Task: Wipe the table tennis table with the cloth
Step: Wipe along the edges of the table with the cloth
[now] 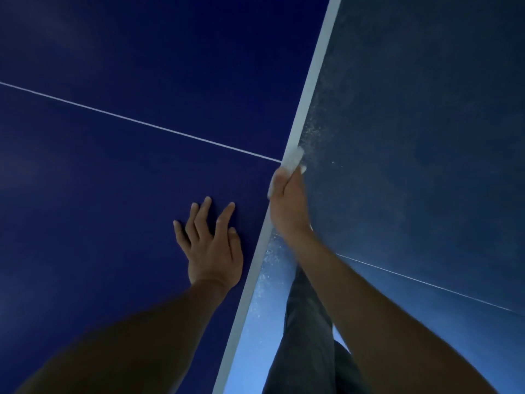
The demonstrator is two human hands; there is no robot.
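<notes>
Edge-wiping looks to be the step in hand: the right hand (287, 203) is curled tightly round a small white cloth (295, 158), pinching it over the pale white edge band (312, 81) of the dark blue table tennis table (142, 52), just where the thin white centre line (127, 120) meets that band. The cloth sticks out of the fist on its far side, so the far run of band lies straight ahead of the grip. The band's long axis goes from near to far, leaning a little right, and a stroke would likely follow it. The left hand (213, 251) lies flat with fingers spread on the blue top, just left of the band and nearer than the cloth, holding nothing. Right of the edge, lower down, are a speckled blue-grey floor (426, 109) and a dark grey trouser leg (306, 322).
</notes>
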